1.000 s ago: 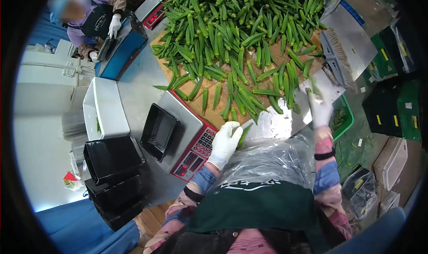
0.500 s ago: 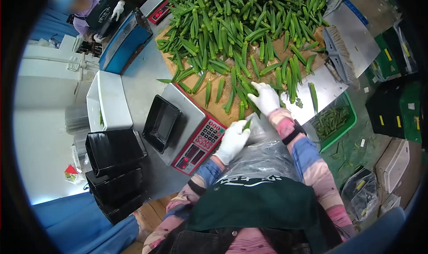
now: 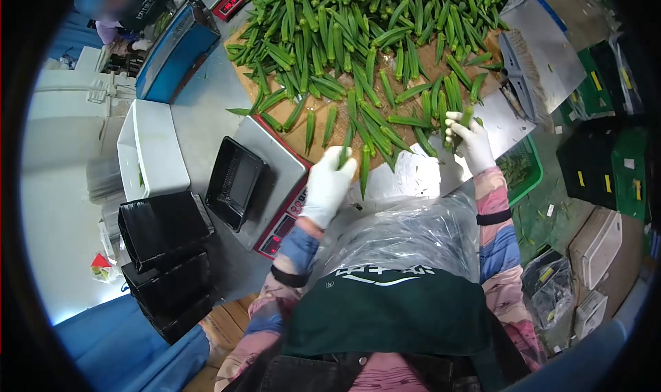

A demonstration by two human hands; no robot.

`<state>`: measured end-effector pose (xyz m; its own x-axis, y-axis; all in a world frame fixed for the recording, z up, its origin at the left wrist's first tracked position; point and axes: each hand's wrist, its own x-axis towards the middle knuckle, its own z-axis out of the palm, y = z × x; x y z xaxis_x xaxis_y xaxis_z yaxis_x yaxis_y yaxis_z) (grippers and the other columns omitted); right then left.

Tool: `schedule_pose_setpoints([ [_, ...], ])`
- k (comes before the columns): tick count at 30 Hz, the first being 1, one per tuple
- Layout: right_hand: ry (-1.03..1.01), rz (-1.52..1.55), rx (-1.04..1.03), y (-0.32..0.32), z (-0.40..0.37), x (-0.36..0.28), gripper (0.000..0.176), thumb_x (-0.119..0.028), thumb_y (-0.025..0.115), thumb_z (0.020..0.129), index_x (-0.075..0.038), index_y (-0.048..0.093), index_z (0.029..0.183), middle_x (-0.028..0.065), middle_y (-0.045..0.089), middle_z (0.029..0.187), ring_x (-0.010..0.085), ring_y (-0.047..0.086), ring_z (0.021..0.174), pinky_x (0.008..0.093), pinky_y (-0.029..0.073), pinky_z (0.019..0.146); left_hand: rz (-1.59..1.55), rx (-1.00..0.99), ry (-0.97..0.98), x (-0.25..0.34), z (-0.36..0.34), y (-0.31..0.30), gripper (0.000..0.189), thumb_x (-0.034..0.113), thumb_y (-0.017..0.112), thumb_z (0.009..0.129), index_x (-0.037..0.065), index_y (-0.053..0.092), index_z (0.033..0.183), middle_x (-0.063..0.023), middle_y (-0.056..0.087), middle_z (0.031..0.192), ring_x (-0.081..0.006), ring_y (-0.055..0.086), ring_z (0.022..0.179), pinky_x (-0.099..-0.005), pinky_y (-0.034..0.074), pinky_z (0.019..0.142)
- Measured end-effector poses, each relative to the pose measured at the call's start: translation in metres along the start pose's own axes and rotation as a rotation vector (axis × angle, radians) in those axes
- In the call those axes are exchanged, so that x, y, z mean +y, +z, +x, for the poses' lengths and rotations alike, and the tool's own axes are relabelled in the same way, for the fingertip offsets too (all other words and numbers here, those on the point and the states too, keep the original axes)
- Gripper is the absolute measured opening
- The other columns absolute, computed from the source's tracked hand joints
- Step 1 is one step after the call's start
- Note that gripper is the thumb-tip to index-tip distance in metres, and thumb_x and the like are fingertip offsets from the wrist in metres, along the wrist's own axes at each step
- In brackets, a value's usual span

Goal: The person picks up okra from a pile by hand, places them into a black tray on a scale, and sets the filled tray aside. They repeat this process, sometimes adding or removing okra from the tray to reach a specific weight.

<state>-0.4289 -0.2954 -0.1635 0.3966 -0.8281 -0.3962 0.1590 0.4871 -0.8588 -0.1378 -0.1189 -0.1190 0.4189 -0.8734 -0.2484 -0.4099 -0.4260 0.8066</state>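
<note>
While our gloved left hand (image 3: pixel 325 189) pinches an okra pod (image 3: pixel 345 156) just beside the scale (image 3: pixel 277 163), our gloved right hand (image 3: pixel 473 144) curls its fingers narrowly round another pod (image 3: pixel 467 117), near the loose pods right of the pile (image 3: pixel 372 30). Best we grip lightly, avoid bruising ridges, lift clear of neighbours, and not bump the scale or black tray (image 3: pixel 234 180) on it.

Okra pile (image 3: pixel 344 41) blocks my way forward; a bare strip of metal tabletop (image 3: pixel 451 175) lies between my hands.
</note>
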Motion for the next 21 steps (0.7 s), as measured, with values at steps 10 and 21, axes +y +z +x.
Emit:
schedule_pose_setpoints([
  [10,-0.503,-1.328,0.057,0.06,0.04,0.026,0.035,-0.009,0.067,0.079,-0.006,0.07,0.114,0.0144,0.068,0.108,0.0308,0.062,0.102,0.039,0.05,0.09,0.187,-0.066,-0.095,0.01,0.009,0.02,0.036,0.018,0.071,0.085,0.004,0.065,0.117,-0.0168,0.072,0.108,-0.0306,0.07,0.099,-0.0366,0.053,0.084],
  [21,-0.274,-1.271,0.26,0.046,0.003,0.032,0.045,-0.026,0.076,0.079,-0.007,0.063,0.119,0.0196,0.069,0.102,0.0344,0.068,0.095,0.0423,0.055,0.083,0.448,0.132,-0.075,0.02,0.056,0.0,0.029,0.024,0.068,0.085,0.002,0.062,0.103,-0.0242,0.067,0.097,-0.043,0.064,0.096,-0.0488,0.051,0.084],
])
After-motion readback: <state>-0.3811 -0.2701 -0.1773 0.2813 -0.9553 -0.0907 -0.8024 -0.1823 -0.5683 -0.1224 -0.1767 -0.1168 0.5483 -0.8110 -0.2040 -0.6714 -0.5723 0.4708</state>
